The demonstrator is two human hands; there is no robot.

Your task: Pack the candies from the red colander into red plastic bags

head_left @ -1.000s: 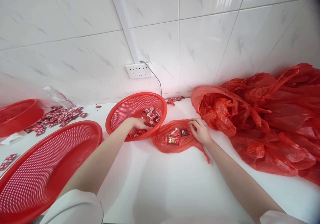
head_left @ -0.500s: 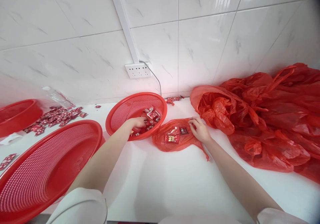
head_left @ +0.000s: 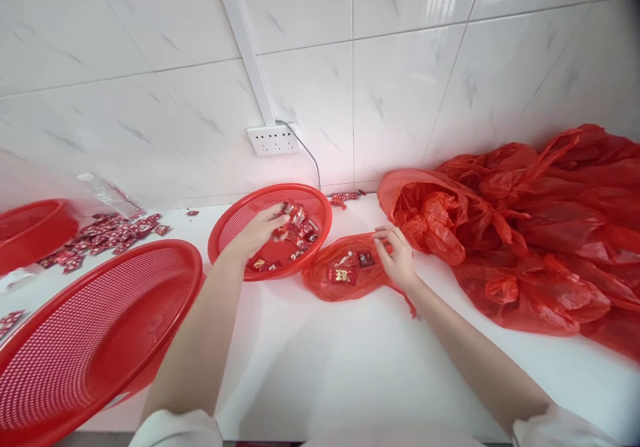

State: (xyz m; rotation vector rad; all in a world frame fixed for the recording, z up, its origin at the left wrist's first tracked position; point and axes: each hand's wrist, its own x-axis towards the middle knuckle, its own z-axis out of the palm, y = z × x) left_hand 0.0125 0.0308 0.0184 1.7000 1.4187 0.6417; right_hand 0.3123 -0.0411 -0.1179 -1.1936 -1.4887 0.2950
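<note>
My left hand [head_left: 257, 232] is over a red perforated plastic basket [head_left: 227, 230], its fingers bent around small red wrapped candies [head_left: 280, 232], partly blurred. More wrapped candies [head_left: 303, 230] lie inside the basket, mostly on its right side. Right of the basket, a red plastic bag [head_left: 320, 286] lies flat on the white table with several wrapped packets on it, one of them red and gold [head_left: 342, 274] and one dark [head_left: 365, 259]. At the bag's far right edge is my right hand [head_left: 397, 254], with thumb and fingertips pinching the thin plastic.
A large heap of red plastic bags [head_left: 530, 234] fills the right side. At left stand a larger red basket [head_left: 145, 314] and another red container [head_left: 35, 227], with a pile of red packets [head_left: 107, 234] and a clear bottle [head_left: 110, 194]. A socket [head_left: 274, 140] with a cable is on the tiled wall.
My left hand has risen from among the candies in the basket and moved slightly left and up. My right hand has stayed at the bag's edge, its fingers shifting only a little.
</note>
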